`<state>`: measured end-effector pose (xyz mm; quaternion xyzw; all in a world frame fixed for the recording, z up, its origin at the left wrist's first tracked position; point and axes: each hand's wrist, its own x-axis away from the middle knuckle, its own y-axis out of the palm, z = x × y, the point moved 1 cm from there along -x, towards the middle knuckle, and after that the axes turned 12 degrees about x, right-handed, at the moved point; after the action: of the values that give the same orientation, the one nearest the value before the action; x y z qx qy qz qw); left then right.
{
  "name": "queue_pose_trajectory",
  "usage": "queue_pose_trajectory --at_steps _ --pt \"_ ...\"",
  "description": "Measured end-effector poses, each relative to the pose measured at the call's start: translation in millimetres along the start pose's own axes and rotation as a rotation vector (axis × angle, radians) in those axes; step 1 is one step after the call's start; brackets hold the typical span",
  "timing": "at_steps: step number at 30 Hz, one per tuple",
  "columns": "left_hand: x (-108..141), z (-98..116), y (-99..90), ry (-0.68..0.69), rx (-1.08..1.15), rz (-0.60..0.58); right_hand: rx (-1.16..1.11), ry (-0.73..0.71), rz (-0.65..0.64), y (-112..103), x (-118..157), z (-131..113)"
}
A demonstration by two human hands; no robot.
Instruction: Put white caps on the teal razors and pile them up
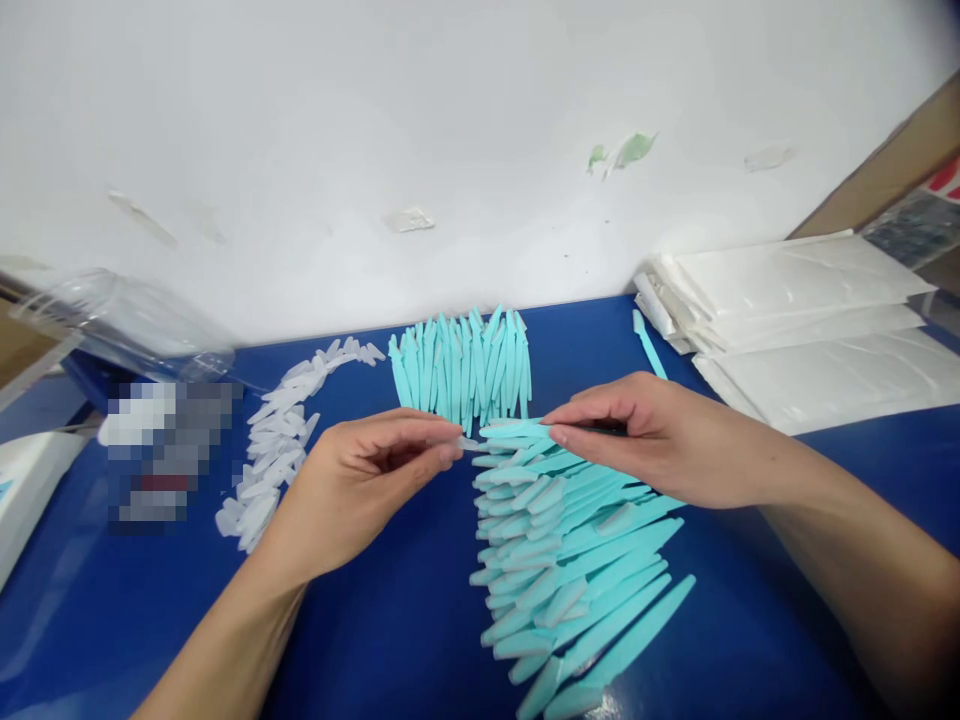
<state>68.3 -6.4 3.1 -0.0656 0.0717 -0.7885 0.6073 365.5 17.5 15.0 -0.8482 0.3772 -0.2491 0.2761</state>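
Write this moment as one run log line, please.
left hand: pinching translucent piece | right hand: holding turquoise stick | piece/stick: ends close, contact unclear | nearby: turquoise pile, translucent pile

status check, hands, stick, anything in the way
Left hand pinching a translucent cap. Right hand gripping a teal stick, its end near the cap. Closest clutter: teal pile under right hand.

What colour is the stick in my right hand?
The stick is light turquoise, seen in the head view.

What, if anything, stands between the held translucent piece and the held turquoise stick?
Nothing visible: the left hand holds the translucent piece close to the end of the turquoise stick in the right hand; whether they touch is unclear.
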Motion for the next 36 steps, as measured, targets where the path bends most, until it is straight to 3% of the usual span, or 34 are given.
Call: queue_pose_trajectory --at_steps 6,10,17,20,23,27,32,34,36 --pt "-1 4 4.3 0.142 -0.230 0.092 -0.029 0.001 0.019 -1 0 -2" --pt "-3 2 9.6 0.147 -0.330 0.100 -0.074 0.013 0.014 -1 1 -2" --pt "-5 5 37.4 -0.059 0.053 0.302 -0.317 0.147 0.026 23 -5 -32" --pt "-4 7 47.2 -0.080 0.079 0.356 -0.386 0.205 -0.017 38 -10 -48" --pt "-1 8 52.5 -0.064 0.042 0.384 -0.409 0.173 -0.066 44 -12 -55" --pt "3 11 49.2 -0.005 -0.005 0.305 -0.415 0.128 -0.098 39 -13 -48" --pt "4 16 32.6 0.273 -0.177 -0.056 -0.419 0.153 -0.105 25 -12 -35" --pt "1 13 24.1 0.238 -0.190 -0.072 -0.291 0.178 -0.043 20 -10 -31" --pt "-3 8 15.1 0.102 -0.119 -0.003 -0.083 0.170 0.094 16 -7 -28"
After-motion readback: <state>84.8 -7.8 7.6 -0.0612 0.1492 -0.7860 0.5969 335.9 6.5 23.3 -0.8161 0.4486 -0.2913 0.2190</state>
